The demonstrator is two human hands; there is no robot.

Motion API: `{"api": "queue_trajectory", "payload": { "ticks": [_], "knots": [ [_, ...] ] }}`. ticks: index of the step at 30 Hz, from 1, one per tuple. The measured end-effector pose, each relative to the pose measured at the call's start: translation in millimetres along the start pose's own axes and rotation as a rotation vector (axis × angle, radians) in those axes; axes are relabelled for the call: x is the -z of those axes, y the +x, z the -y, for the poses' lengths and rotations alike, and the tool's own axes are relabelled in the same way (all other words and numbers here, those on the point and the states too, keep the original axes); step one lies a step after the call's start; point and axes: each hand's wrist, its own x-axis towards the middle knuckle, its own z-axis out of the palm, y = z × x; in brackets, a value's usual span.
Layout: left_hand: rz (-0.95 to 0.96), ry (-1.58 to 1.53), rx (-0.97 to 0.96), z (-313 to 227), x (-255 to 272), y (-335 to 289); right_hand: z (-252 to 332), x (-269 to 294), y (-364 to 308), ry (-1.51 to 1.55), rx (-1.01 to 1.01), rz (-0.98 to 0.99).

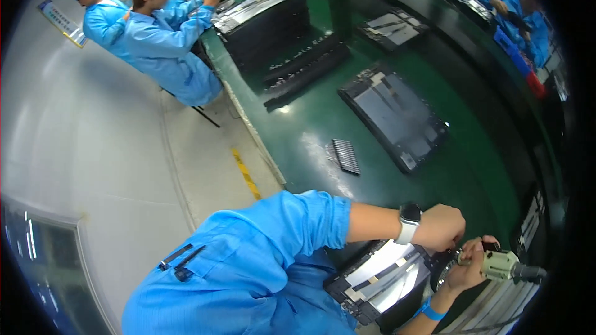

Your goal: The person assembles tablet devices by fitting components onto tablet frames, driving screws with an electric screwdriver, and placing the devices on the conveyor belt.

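Observation:
A flat black panel (386, 284) with silvery plates and dark ribbon cables lies tilted in front of me at the lower right. Over its far right corner, my left hand (439, 228) has its fingers curled down, and what they pinch is hidden. My right hand (467, 272), with a blue wrist band, is wrapped around a pale green electric screwdriver (498, 265), whose tip end points toward the left hand. Between the hands and the panel sits a dark, rounded thing (442, 273) with shiny bits, partly covered.
A ribbed metallic block (346, 156) and a thick stack of panels (397, 118) rest on the green table (298, 149). Farther off are a tall panel stack (264, 31) and black strips (307, 68). People in blue work at the far left and far right.

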Motion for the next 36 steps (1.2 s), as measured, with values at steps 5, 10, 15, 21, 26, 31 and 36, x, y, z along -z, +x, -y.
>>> {"api": "queue_trajectory", "payload": {
  "ticks": [5, 10, 15, 21, 26, 31, 36],
  "knots": [
    [-0.015, 0.046, -0.294, -48.7, 24.1, -23.0, 12.6, 23.2, -5.6, 0.185, 0.042, -0.053],
    [0.699, -1.432, 0.139, -154.1, 69.0, -100.0, 27.4, 4.2, 16.5, 0.122, 0.162, -0.250],
    [-0.177, -1.137, -0.343, -208.5, 16.4, -83.9, 34.0, 17.5, 15.4, 0.045, 0.118, -0.273],
    [-0.200, -0.896, -0.305, -156.0, 45.6, -66.2, 30.2, 17.3, 13.2, -0.021, 0.144, -0.303],
    [-0.087, -0.784, -0.306, -133.1, 54.1, -62.8, 54.8, 23.4, 16.1, -0.128, 0.234, -0.272],
    [-0.254, 0.403, -0.239, -55.7, 92.4, -92.3, 34.1, 28.0, 9.8, -0.011, 0.158, -0.261],
    [-0.372, 0.323, 0.107, -26.4, 105.0, -125.3, 39.2, 20.2, 2.6, 0.044, 0.083, -0.245]
  ]
}}
